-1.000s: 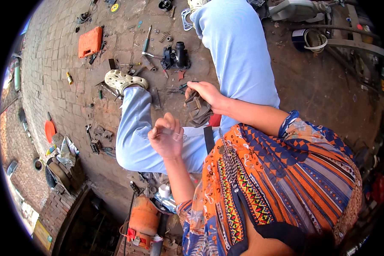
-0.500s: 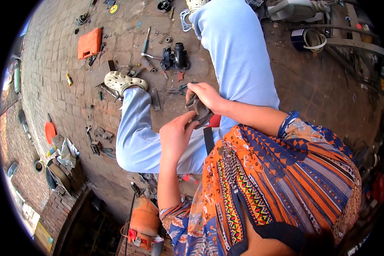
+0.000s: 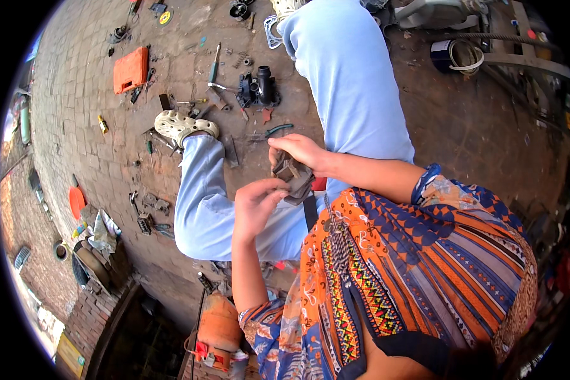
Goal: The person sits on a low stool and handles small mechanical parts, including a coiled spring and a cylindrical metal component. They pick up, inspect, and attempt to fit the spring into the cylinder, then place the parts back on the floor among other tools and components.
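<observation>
Between my legs, over the ground, I hold a dark grey-brown crumpled piece, which looks like a dirty rag (image 3: pixel 299 183). My right hand (image 3: pixel 301 154) has its fingers curled round the far side of it. With thumb and fingers closed, my left hand (image 3: pixel 256 204) pinches its near left edge. Whether something is wrapped inside the folds, I cannot tell. Just beyond my right hand lie pliers with teal handles (image 3: pixel 277 130). Farther out on the ground stands a black part with an upright tube (image 3: pixel 264 85).
A screwdriver (image 3: pixel 215 63), a hammer (image 3: pixel 216 98) and an orange case (image 3: pixel 131 70) lie on the brick ground. Small metal parts (image 3: pixel 153 204) sit at the left. An orange gas cylinder (image 3: pixel 218 323) stands near my left elbow. A bucket (image 3: pixel 457 57) stands at the far right.
Both hands have shifted slightly left, and the rag has turned, showing more of its folds. My right hand has drawn back a little, uncovering more of the pliers.
</observation>
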A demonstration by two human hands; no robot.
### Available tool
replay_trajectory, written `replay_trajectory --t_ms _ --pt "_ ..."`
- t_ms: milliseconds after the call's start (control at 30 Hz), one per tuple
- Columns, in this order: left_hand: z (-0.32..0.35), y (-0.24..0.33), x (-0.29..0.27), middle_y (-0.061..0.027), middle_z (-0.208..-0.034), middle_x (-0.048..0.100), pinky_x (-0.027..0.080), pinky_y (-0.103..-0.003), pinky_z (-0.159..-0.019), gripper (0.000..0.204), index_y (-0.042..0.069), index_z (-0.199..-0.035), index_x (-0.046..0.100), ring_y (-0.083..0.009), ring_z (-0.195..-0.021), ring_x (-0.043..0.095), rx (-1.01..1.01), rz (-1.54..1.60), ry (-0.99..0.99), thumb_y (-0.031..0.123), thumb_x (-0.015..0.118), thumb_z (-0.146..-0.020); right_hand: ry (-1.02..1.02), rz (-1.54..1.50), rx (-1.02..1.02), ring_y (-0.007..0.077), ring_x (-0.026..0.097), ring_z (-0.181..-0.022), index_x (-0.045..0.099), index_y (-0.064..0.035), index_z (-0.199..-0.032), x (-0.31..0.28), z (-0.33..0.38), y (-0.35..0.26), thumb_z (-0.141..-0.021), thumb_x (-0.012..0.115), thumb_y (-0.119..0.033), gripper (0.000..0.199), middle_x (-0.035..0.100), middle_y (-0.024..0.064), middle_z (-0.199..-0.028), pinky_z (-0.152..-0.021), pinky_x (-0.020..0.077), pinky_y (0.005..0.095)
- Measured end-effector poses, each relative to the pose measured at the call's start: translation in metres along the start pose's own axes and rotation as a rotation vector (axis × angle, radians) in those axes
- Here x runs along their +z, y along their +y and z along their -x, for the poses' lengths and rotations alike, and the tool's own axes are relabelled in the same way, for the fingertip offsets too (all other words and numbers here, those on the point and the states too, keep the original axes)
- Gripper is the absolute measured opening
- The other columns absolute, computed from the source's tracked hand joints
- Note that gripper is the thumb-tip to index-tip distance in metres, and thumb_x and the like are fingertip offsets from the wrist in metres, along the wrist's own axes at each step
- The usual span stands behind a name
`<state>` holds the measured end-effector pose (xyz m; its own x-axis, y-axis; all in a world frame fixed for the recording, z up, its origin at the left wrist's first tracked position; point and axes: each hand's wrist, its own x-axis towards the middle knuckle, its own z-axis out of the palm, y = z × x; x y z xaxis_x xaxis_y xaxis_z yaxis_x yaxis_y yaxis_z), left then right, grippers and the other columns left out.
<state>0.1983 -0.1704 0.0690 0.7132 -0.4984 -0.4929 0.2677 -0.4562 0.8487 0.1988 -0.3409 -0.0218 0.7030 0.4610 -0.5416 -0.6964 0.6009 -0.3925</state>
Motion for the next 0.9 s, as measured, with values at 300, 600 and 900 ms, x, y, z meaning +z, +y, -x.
replay_trajectory --t_ms 300,600,900 --pt "0.03 -0.03 -0.005 0.0006 -0.059 0.04 0.022 -0.023 -0.041 0.024 0.009 -0.077 0.041 -0.0074 -0.045 0.026 0.387 1.508 0.252 0.022 0.053 -0.093 -0.246 -0.397 -0.068 0.0208 0.06 -0.061 0.057 -0.0056 -0.073 -0.006 -0.003 -0.012 -0.099 0.036 -0.035 0.044 0.061 0.011 -0.07 -0.07 0.05 0.0319" --pt "0.032 -0.031 0.051 -0.0003 -0.063 0.041 0.027 -0.019 -0.042 0.03 0.004 -0.096 0.051 -0.0064 -0.05 0.032 0.183 1.256 0.535 0.029 0.036 -0.102 -0.263 -0.921 0.067 0.0186 0.055 -0.07 0.056 -0.0031 -0.094 0.017 0.01 -0.023 -0.093 0.046 -0.042 0.04 0.057 0.0102 -0.091 -0.089 0.0419 0.0381" --pt "0.013 -0.013 0.082 -0.0029 -0.065 0.051 0.039 -0.023 -0.055 0.038 0.0 -0.126 0.038 -0.0097 -0.059 0.049 0.202 0.388 0.649 0.021 0.048 -0.096 -0.215 -0.883 0.013 0.0186 0.053 -0.083 0.057 -0.0036 -0.099 0.032 0.011 -0.028 -0.087 0.056 -0.042 0.04 0.056 0.0073 -0.092 -0.096 0.0366 0.0363"
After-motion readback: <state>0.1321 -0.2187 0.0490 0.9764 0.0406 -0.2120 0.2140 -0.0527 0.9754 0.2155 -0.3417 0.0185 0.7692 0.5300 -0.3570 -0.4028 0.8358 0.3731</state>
